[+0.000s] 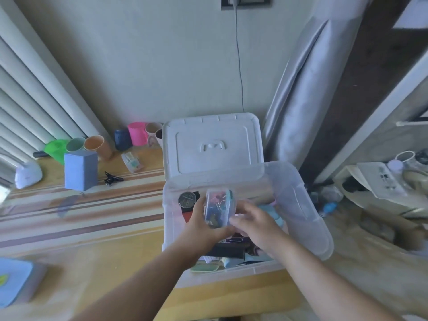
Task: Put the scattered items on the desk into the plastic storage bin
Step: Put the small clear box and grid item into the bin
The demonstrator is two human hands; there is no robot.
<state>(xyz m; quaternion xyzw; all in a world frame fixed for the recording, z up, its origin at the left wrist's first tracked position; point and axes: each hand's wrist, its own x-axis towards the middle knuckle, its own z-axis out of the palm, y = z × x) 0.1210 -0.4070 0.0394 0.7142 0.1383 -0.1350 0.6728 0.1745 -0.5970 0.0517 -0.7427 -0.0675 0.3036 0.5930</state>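
Holding the clip box (219,208) between left hand (203,224) and right hand (253,224), we lower it level into the bin (301,195), near its far edge.

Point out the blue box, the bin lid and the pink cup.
blue box (80,170): head view, on its front face.
bin lid (212,144): head view, on its middle, by the moulded handle.
pink cup (137,133): head view, on its side wall.

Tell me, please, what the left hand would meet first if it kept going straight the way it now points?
Probably the round black disc lying inside the plastic storage bin. The left hand, gripping the small clear box with the right hand, points forward over the bin; depth is unclear, so it might pass above.
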